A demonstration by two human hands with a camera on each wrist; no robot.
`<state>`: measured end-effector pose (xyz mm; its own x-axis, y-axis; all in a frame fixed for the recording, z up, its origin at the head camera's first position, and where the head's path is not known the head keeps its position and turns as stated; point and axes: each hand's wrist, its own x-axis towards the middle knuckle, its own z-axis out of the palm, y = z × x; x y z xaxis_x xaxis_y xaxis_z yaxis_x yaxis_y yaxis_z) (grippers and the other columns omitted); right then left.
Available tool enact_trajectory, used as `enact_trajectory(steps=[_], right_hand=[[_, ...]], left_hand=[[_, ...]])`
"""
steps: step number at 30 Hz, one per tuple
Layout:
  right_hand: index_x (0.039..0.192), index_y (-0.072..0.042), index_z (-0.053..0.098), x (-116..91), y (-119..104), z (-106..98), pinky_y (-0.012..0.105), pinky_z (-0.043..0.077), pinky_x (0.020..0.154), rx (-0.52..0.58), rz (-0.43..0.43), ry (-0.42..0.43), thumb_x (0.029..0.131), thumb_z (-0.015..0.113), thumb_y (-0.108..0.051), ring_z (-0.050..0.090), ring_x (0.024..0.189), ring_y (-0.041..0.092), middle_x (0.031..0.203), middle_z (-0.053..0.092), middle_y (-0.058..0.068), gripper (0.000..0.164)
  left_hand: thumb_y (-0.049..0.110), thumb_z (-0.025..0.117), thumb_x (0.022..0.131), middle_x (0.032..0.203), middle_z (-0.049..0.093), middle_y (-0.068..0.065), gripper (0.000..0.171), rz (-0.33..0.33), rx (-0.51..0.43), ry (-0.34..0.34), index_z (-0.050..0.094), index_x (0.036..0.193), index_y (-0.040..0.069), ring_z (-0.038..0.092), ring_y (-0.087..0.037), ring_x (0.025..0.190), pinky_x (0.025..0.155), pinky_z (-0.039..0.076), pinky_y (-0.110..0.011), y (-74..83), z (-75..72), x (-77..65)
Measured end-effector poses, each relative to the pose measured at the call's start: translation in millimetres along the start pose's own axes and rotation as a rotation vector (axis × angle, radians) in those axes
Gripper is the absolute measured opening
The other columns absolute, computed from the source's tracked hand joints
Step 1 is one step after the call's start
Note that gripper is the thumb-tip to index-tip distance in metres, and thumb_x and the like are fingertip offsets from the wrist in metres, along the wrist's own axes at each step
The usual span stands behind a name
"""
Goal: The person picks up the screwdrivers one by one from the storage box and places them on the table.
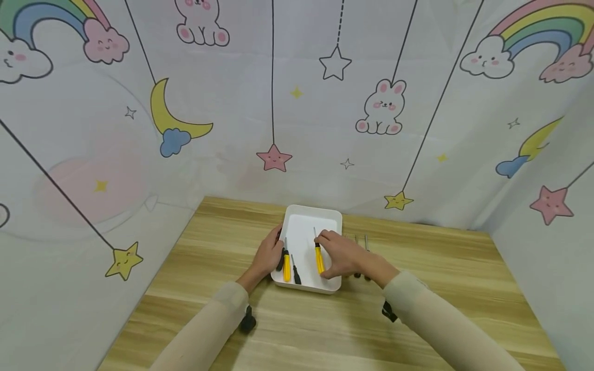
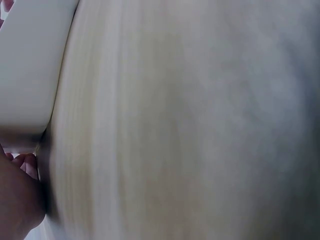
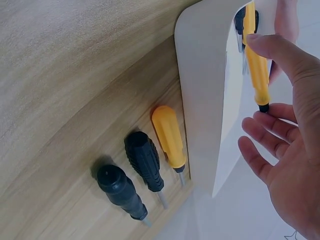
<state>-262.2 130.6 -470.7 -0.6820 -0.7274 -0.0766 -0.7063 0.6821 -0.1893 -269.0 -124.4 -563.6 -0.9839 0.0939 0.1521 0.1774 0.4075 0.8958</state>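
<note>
A white tray (image 1: 308,289) lies on the wooden table, with my left hand (image 1: 268,253) gripping its left side. In the left wrist view, the left hand (image 2: 20,200) is beside the tray wall (image 2: 30,65). My right hand (image 1: 342,253) holds a yellow screwdriver (image 1: 319,259) over the tray's right half, its thin shaft pointing away. In the right wrist view, thumb and fingers pinch that yellow screwdriver (image 3: 258,75) at both ends of its handle. Inside the tray's left part lie another yellow screwdriver (image 1: 287,268), a small black screwdriver (image 1: 296,275) and a black-handled tool (image 1: 280,260).
Right of the tray, a yellow-handled screwdriver (image 3: 169,137) and two black-handled screwdrivers, one ribbed (image 3: 144,160) and one smoother (image 3: 121,191), lie on the table (image 1: 417,319). Behind the table hangs a patterned curtain (image 1: 315,113), which also runs along both sides.
</note>
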Motion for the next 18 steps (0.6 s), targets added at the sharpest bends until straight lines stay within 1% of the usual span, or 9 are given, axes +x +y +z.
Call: enact_trajectory(steps=[4,9,13,18], right_hand=[[0.147,0.002,0.054,-3,2,0,0.046,0.052,0.107,0.010,0.016,0.010,0.080,0.091,-0.042,0.056,0.127,0.031,0.143,0.054,0.015,0.088],[0.148,0.002,0.054,-7,8,0,0.047,0.054,0.104,0.013,0.012,0.031,0.080,0.091,-0.042,0.059,0.122,0.031,0.142,0.054,0.015,0.089],[0.148,0.003,0.052,-12,11,-1,0.048,0.053,0.105,0.025,0.011,0.044,0.081,0.090,-0.042,0.059,0.123,0.032,0.143,0.053,0.016,0.090],[0.148,0.004,0.052,-16,14,-6,0.047,0.054,0.103,0.013,0.018,0.055,0.080,0.090,-0.042,0.060,0.120,0.031,0.142,0.054,0.016,0.090]], left_hand=[[0.010,0.039,0.109,0.164,0.044,-0.019,0.054,-0.004,0.003,-0.001,0.037,0.163,0.000,0.044,-0.035,0.149,0.123,0.035,-0.053,-1.2,0.6,-0.4],[0.010,0.039,0.109,0.164,0.044,-0.019,0.055,0.001,0.007,0.003,0.037,0.163,-0.001,0.043,-0.035,0.149,0.123,0.034,-0.053,-1.3,0.5,-0.5],[0.011,0.039,0.109,0.164,0.043,-0.018,0.056,-0.005,0.016,0.000,0.036,0.163,-0.001,0.042,-0.035,0.150,0.124,0.033,-0.053,-1.1,1.0,-1.3],[0.011,0.039,0.109,0.164,0.043,-0.017,0.055,-0.008,0.014,0.004,0.036,0.163,0.001,0.043,-0.034,0.150,0.124,0.033,-0.052,-1.0,0.4,-0.9]])
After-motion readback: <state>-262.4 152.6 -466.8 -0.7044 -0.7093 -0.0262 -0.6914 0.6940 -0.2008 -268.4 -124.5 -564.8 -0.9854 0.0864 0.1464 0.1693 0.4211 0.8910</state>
